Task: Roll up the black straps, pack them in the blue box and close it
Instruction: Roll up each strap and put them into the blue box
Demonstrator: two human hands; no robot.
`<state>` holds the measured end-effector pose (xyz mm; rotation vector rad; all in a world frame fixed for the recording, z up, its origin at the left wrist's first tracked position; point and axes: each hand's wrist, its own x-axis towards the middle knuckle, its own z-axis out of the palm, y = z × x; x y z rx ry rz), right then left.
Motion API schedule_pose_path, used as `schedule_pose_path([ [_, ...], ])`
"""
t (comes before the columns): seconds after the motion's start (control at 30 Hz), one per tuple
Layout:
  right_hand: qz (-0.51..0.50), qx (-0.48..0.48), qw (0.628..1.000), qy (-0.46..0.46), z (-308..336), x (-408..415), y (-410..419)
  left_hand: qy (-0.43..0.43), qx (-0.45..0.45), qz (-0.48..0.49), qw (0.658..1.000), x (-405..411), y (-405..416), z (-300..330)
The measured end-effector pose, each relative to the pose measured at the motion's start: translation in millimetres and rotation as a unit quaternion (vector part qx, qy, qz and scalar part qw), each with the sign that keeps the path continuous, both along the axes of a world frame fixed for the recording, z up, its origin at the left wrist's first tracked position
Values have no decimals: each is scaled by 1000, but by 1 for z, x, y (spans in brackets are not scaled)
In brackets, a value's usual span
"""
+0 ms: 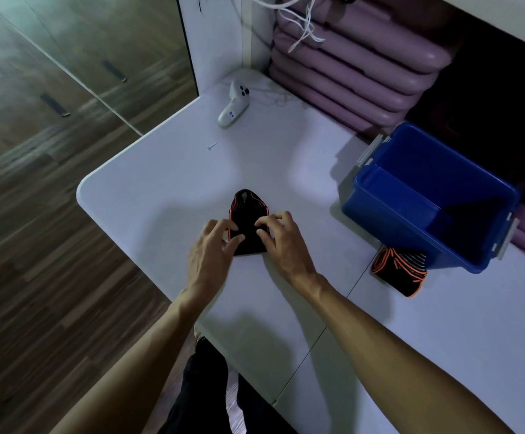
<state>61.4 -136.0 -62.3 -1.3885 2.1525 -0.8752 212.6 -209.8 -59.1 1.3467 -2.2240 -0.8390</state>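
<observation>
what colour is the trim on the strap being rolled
Orange, along the edges of the black strap under both hands; it shows best in the head view, the only one.

Only small blue marks on the white controller [233,104] show, too blurred to read.

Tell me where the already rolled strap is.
In the head view, the rolled strap lies on the white table to the person's right, against the blue box's near corner.

- Strap [248,223]: black, orange edging.
- Rolled strap [399,270]: black with orange lines, grey stripes at one end.
- Box [380,211]: blue, grey latches.
- Table [161,195]: white.
- Mats [349,67]: purple.
- Controller [233,104]: white, dark buttons.
- Floor [35,245]: brown wood grain.
</observation>
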Motion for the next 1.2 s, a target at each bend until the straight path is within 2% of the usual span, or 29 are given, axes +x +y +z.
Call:
schedule_pose_path([
  [0.07,41,27,997,64,-5,-4,10,-16,-35,-36,999,8,-4,-4],
  [0.13,85,56,985,139,-12,-9,19,-57,-65,-116,990,17,-12,-11],
  [0.23,81,56,981,165,-17,-8,18,-110,-95,-200,969,24,-21,-15],
  [0.37,75,59,989,117,-9,-10,12,-108,-99,-227,963,18,-37,-10],
  [0.47,98,93,988,81,-2,-20,16,-104,-45,-263,958,17,-51,-4],
  [0.57,75,129,989,-24,3,-23,16,-95,26,-282,954,14,-60,-1],
  [0.73,-13,89,986,-143,1,-13,3,-43,174,-192,965,1,-65,0],
  [0.8,-48,60,979,-187,4,-9,-3,-41,236,-148,959,-5,-69,0],
  [0.87,-63,66,969,-230,11,-10,-8,-61,269,-156,948,-10,-74,0],
  [0.93,-44,93,968,-229,13,-17,-11,-77,294,-203,931,-14,-79,4],
  [1.0,-6,109,973,-203,13,-25,-7,-57,294,-245,922,-13,-79,11],
  [1.1,48,87,982,-161,13,-27,13,-10,254,-277,927,-8,-69,16],
  [1.2,35,44,987,-150,10,-24,37,28,254,-272,928,-9,-48,9],
])
